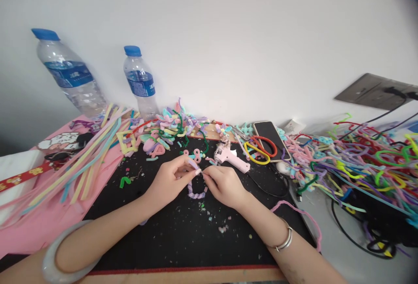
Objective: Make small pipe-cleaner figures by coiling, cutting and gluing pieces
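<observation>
Over the black mat, my left hand (175,177) and my right hand (226,184) meet with their fingertips close together. A twisted lilac-and-pink pipe cleaner (197,195) hangs below them in a loop. Both hands pinch it near its upper ends; the exact grip is partly hidden by the fingers. Just beyond the fingers lie small pink pipe-cleaner curls (196,155). A pink hot glue gun (231,158) rests on the mat behind my right hand.
Two water bottles (141,84) stand against the wall. Pipe-cleaner pieces (163,129) heap at the back, with long strips (94,157) left and a tangle (369,157) right. Scissors (261,150) and a phone (270,138) lie behind the glue gun. Scraps litter the black mat (183,245).
</observation>
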The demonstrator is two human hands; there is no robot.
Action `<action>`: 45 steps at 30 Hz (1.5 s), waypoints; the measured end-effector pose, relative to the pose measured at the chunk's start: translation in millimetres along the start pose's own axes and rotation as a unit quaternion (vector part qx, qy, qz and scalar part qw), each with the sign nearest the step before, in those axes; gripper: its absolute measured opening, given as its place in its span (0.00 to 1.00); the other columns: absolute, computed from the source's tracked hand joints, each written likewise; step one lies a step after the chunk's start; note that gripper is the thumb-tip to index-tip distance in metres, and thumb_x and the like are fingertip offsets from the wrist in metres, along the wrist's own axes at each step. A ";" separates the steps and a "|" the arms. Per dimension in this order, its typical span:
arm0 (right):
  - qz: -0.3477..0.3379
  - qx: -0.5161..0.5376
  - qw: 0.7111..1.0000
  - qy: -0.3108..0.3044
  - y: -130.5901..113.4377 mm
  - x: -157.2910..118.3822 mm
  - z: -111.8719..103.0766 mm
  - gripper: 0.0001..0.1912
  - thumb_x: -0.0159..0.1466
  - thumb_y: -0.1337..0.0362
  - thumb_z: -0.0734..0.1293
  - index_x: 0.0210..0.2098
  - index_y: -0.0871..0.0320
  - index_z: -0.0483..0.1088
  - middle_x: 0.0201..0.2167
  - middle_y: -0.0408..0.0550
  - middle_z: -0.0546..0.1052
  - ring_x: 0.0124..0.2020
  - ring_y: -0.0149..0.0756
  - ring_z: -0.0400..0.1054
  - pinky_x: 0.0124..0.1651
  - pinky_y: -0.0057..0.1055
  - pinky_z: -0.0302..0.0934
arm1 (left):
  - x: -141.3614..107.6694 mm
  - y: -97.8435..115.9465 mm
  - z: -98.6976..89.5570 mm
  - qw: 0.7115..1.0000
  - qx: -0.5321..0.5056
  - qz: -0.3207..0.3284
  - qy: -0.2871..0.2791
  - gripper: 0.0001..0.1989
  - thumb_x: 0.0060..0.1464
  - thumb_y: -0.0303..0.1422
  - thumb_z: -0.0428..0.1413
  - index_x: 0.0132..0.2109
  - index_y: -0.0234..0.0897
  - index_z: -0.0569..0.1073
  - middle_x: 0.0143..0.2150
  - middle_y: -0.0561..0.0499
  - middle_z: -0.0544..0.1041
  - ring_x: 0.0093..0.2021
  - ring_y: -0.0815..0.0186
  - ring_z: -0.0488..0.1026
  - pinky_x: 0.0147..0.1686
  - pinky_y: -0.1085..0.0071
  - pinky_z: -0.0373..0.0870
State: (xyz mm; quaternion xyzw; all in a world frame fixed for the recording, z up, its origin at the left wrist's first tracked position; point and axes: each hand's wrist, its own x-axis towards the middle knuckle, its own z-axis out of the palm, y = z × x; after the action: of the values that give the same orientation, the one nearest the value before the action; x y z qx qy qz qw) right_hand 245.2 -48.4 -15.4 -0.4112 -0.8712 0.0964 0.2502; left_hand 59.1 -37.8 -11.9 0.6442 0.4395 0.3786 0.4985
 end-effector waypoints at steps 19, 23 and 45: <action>-0.026 -0.023 0.998 -0.061 -0.8 0.0 -4.1 0.08 0.67 0.68 0.55 0.34 0.58 0.64 0.27 0.44 0.70 0.26 0.30 0.63 0.30 0.25 0.54 | 12.0 -1.2 -20.8 0.989 0.130 0.075 0.005 0.10 0.57 0.38 0.51 0.33 0.37 0.70 0.23 0.56 0.68 0.23 0.70 0.67 0.23 0.76 0.63; -0.030 -0.029 0.997 -0.057 0.6 0.0 -5.7 0.07 0.66 0.66 0.57 0.34 0.57 0.65 0.27 0.44 0.72 0.27 0.30 0.65 0.30 0.25 0.54 | 11.1 1.0 -22.7 0.990 0.113 0.078 0.027 0.09 0.58 0.38 0.50 0.34 0.39 0.69 0.22 0.57 0.67 0.22 0.70 0.66 0.24 0.75 0.64; 0.410 -0.281 0.866 0.046 60.1 1.1 -50.4 0.06 0.63 0.66 0.61 0.37 0.58 0.68 0.31 0.53 0.76 0.33 0.42 0.69 0.27 0.30 0.51 | 40.0 -17.8 -72.2 0.908 0.367 0.033 0.199 0.09 0.53 0.32 0.46 0.25 0.38 0.62 0.20 0.56 0.66 0.23 0.67 0.64 0.26 0.71 0.55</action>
State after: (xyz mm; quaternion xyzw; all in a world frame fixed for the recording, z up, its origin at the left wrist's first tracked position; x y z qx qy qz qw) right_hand 310.7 -10.9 5.7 -0.7883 -0.6019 -0.0775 0.1017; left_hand 2.0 24.3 -11.7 0.7075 0.6157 0.3269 0.1164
